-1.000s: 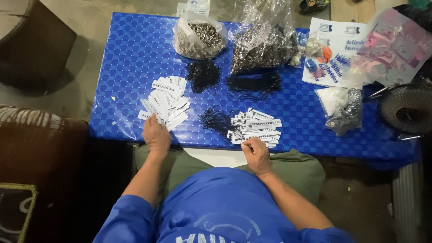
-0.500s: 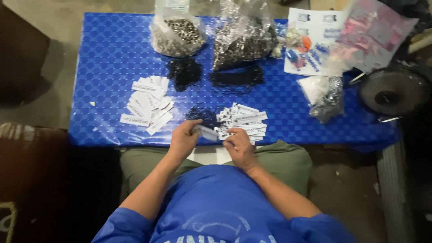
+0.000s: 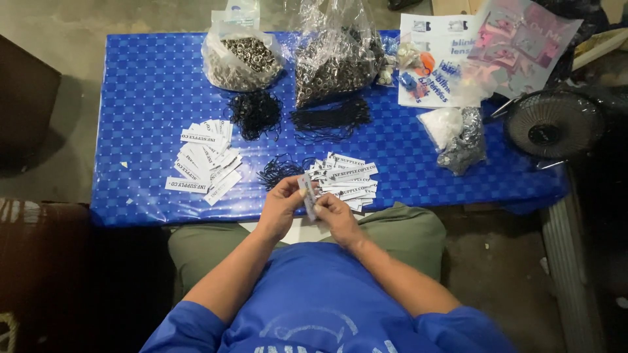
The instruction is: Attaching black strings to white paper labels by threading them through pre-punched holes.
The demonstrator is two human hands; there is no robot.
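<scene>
Left hand: the left hand (image 3: 280, 208) is pinching the near-left side of a small white paper tag (image 3: 307, 195), fingers curled around it at the near edge of the blue table (image 3: 144, 91).
Right hand: the right hand (image 3: 337, 216) is closing on the same tag from the right, fingertips touching its lower end.
Tag position: it is being held upright between both hands, just in front of the near pile of tags (image 3: 345, 180), above the person's lap.
Handling: the tag is looking light, thin and fairly stiff like card; it is likely bending or creasing if squeezed hard, so holding it by the edges seems best.
Strings: a small tangle of black strings (image 3: 278, 170) is lying just left of the near pile, soft and easily snagged.
Other pile: a second pile of tags (image 3: 204, 161) is lying well to the left.
Far side: two clear bags of metal eyelets (image 3: 291, 59) are sitting at the far edge.
</scene>
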